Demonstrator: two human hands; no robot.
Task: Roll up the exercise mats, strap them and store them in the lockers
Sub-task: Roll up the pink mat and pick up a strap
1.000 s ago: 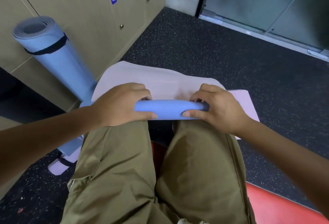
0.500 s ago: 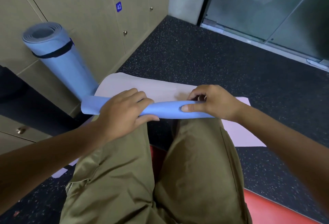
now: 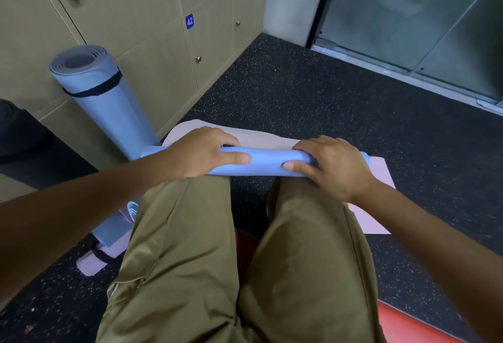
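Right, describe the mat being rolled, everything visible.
The mat is thin, soft-looking foam, blue outside, pale pinkish inside. Its started end forms a slim roll lying crosswise above the knees; the unrolled rest lies flat on the speckled floor. The left hand and right hand grip the roll.

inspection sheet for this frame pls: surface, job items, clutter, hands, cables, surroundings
Surface: dark speckled floor; a flat pale mat lies on it in front of the knees.
Job's things: blue roll just begun at the mat's near edge; a finished rolled mat with a black strap leans on the lockers; another strapped roll lies on the floor at left.
Clutter: nothing seen.
Hands: left hand and right hand both curl around the blue roll.
Cables: nothing seen.
Surroundings: locker doors 41 and 42 shut; glass door at right; red seat under the person.
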